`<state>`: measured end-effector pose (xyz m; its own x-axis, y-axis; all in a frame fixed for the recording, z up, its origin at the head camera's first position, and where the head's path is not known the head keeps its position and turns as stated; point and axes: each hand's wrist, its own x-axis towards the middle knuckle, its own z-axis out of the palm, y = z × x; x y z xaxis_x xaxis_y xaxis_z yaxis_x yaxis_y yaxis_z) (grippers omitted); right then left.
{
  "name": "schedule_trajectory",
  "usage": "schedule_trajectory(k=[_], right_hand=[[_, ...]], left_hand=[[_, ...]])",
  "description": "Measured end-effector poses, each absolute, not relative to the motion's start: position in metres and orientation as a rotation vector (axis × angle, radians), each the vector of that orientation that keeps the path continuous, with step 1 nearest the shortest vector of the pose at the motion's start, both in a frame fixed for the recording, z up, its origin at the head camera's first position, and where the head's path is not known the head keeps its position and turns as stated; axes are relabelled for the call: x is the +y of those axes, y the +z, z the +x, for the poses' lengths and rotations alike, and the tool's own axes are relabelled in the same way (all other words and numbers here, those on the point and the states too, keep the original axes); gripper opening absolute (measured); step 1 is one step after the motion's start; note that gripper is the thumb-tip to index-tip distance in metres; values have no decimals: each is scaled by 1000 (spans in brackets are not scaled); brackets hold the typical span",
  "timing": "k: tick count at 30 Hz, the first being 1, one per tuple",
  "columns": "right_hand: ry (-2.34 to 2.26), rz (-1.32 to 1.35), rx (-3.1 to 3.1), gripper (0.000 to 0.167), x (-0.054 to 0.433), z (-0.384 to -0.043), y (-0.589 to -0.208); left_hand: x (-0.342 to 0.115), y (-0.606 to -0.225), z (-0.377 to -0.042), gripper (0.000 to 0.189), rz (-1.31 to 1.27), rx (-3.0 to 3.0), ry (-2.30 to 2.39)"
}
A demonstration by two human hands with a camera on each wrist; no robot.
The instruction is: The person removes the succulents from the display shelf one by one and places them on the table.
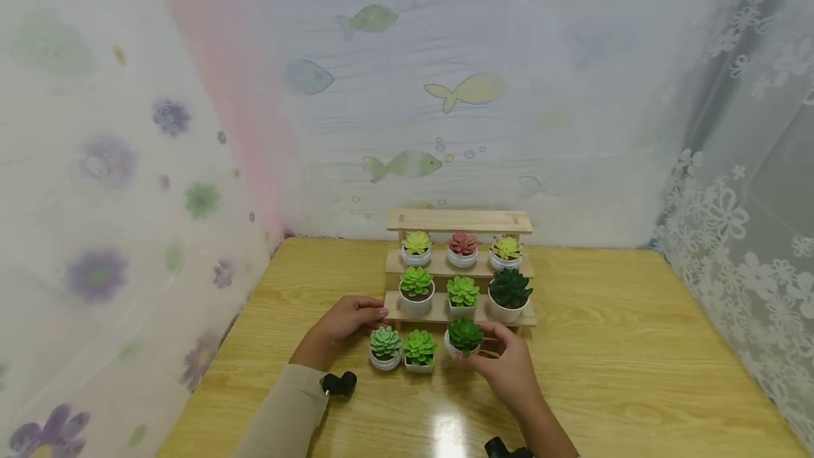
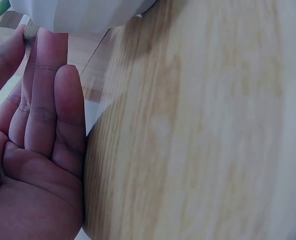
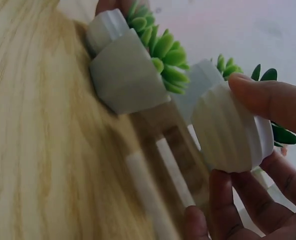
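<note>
My right hand (image 1: 509,367) holds a dark green succulent (image 1: 465,335) in a small white pot (image 3: 227,132). The right wrist view shows thumb and fingers round the ribbed pot, raised off the tabletop. At the left end of a tiered wooden stand (image 1: 459,220), my left hand (image 1: 346,319) pinches the lower step between thumb and fingers. Just in front of that hand stand a pale green succulent (image 1: 385,342) in a round pot and a bright green succulent (image 1: 420,348) in a square pot, both on the table.
Several potted succulents fill the stand's two lower steps, among them a red succulent (image 1: 463,243) and a dark green one (image 1: 510,288). The wooden table (image 1: 610,345) runs back to a curtain (image 1: 540,119) with fish drawings. Patterned fabric hangs on both sides.
</note>
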<state>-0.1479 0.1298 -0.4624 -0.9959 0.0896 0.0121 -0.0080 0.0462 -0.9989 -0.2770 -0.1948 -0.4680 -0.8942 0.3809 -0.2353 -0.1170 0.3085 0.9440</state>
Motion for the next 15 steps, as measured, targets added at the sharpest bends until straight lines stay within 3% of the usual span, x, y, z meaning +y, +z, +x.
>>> schedule_trajectory(k=[15], right_hand=[[1933,-110,-2450,53,126,-151,-483]], left_hand=[[-195,-469,-277,48,246,2145,1619]])
